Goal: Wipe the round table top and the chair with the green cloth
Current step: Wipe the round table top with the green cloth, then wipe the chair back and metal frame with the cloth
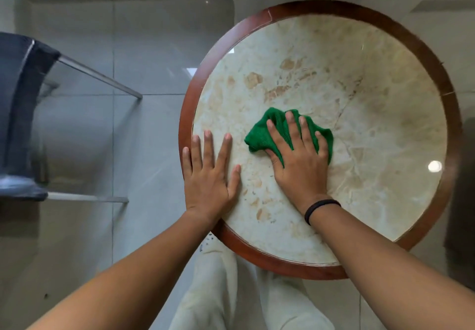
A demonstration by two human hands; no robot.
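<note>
Green cloth sat bunched near the middle of the round table top, slightly toward your side. Your right hand was pressed flat on it, fingers spread apart, palm heel partly on bare marble. Not gripping, just pinning.

Risks as I judged them:
1. Cloth was wadded, so contact patch was small. You could've left unwiped bands, especially the far half and along the wooden rim.
2. With splayed fingers and no pinch, the cloth could've slid out from under the palm on a fast stroke.
3. Your left hand lay flat at the near-left edge, fingers apart, bare on the marble. That spot would've picked up prints and needed a re-wipe.
4. Leaning on that edge could've tipped the table; base wasn't visible, so can't tell.

Chair stood well apart on the left, looked untouched.
</note>
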